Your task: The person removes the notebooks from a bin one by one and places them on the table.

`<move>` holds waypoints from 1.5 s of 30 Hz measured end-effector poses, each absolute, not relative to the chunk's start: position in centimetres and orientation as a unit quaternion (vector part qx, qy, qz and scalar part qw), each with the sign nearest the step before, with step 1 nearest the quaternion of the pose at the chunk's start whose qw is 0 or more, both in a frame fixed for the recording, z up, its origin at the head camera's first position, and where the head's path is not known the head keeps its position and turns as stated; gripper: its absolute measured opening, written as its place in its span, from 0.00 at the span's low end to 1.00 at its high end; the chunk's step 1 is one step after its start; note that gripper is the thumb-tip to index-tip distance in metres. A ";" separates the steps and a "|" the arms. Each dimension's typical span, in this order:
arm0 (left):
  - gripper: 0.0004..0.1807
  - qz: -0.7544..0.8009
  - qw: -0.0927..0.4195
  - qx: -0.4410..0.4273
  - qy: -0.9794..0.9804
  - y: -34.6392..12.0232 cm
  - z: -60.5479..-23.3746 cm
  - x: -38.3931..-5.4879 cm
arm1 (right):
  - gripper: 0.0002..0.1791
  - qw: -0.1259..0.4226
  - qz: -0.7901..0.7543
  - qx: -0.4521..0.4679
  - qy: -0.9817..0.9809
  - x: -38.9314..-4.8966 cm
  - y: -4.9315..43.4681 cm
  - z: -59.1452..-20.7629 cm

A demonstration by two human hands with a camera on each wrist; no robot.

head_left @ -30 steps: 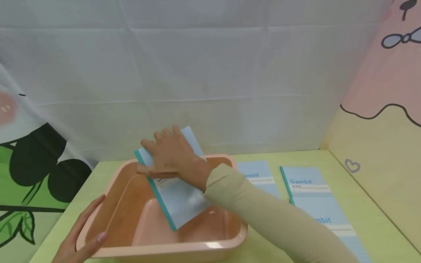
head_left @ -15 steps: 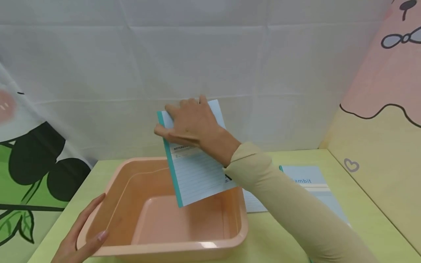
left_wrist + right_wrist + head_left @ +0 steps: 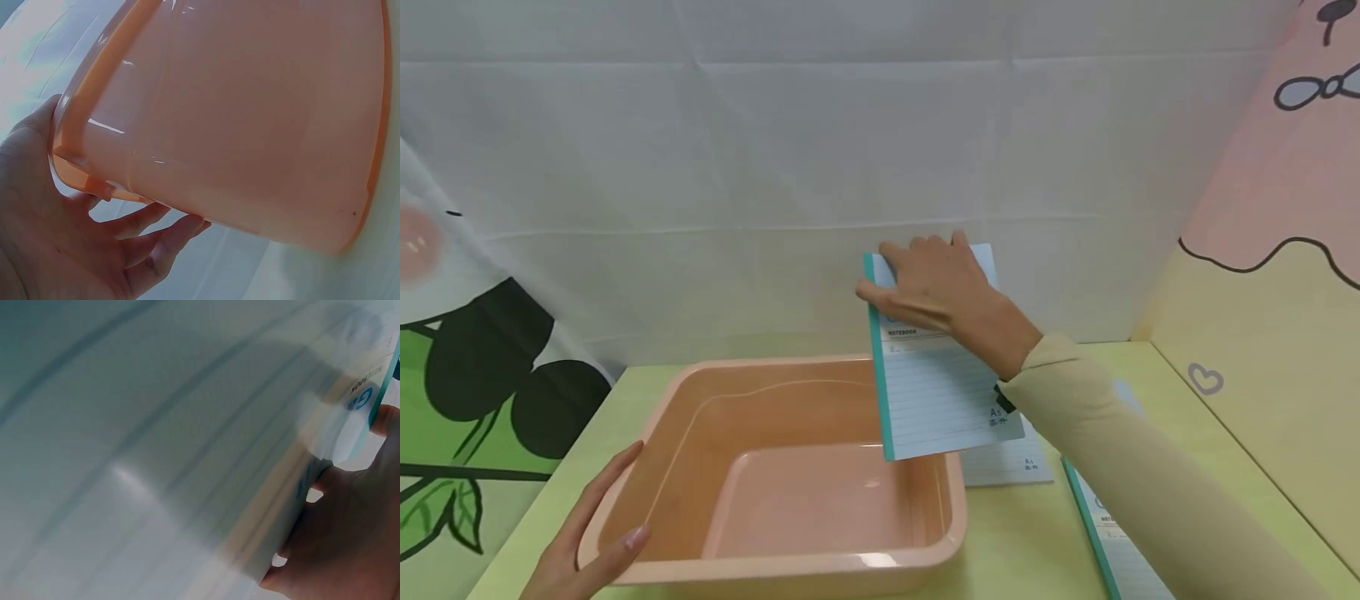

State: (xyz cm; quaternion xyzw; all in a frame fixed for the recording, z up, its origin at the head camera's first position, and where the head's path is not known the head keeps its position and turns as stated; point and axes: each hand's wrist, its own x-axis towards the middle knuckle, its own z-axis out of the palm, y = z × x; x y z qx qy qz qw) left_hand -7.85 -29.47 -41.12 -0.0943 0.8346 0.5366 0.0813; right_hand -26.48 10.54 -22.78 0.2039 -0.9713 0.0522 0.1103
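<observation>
My right hand (image 3: 940,287) grips a light-blue notebook (image 3: 951,396) with a teal spine, thumb at the spine and fingers over the top edge. The notebook is raised and overlaps the right end of a peach plastic basin (image 3: 700,458) in the head view. In the right wrist view the striped notebook cover (image 3: 156,456) fills most of the picture, with my right hand (image 3: 350,537) along its edge. My left hand (image 3: 583,537) holds the basin's left rim, thumb over the top. From the left wrist, its fingers (image 3: 153,247) lie under the basin's rim.
Another notebook (image 3: 1033,468) lies on the yellow-green table (image 3: 1015,542) just right of the basin, partly hidden by the held one. Further right, one notebook (image 3: 1123,554) shows below the right sleeve and a corner of another notebook (image 3: 1127,396) above it. A white cloth (image 3: 850,150) hangs behind.
The right hand has lifted the notebook from over the middle of the basin and carried it right, to the basin's right side. The left hand has stayed on the rim.
</observation>
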 end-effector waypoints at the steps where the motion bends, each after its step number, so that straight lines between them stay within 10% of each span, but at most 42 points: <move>1: 0.41 0.535 0.081 -0.094 0.836 -29.5 -41.1 -7.9 | 0.40 0.105 0.055 0.199 -0.973 -26.5 11.1 -23.0; 45: 0.40 0.524 0.072 -0.093 0.843 -29.3 -41.3 -7.0 | 0.38 -0.024 0.062 0.162 -0.984 -21.7 21.2 -37.4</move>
